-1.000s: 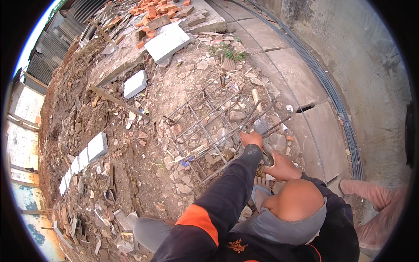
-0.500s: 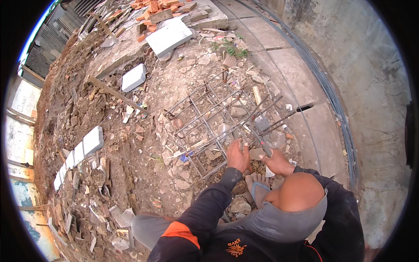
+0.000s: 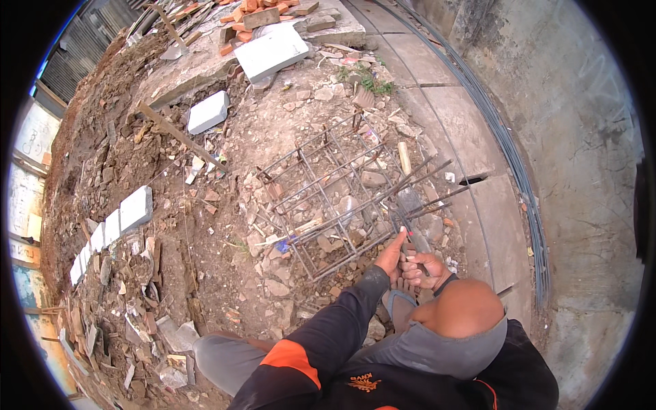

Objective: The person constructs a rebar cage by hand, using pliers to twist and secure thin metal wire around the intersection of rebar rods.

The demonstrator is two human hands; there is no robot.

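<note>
A rusty steel rebar cage (image 3: 328, 236) lies on the rubble ahead of me, its bars tied into a grid. Beside its near right corner my two hands meet above my sandalled foot (image 3: 402, 301). My right hand (image 3: 427, 270) is closed, fingers curled, round the lower end of a dark grey tool with a red spot (image 3: 415, 239); its exact kind is unclear. Pressed close against it, my left hand (image 3: 389, 260) is closed with the thumb side up. Whatever lies between its fingers is hidden. Loose bar ends (image 3: 434, 203) stick out past the cage's right side.
Long thin steel rods (image 3: 526, 164) run along the concrete slabs (image 3: 458, 116) beside the right-hand wall (image 3: 574, 171). White blocks (image 3: 273, 53) lie at the back and left. Orange bricks (image 3: 256, 14) are heaped far off. A wooden stake (image 3: 179, 135) slants over the broken soil.
My left hand has left the cage's near edge and moved right, beside my right hand. The right hand's fingers have curled in toward it. The view has shifted slightly.
</note>
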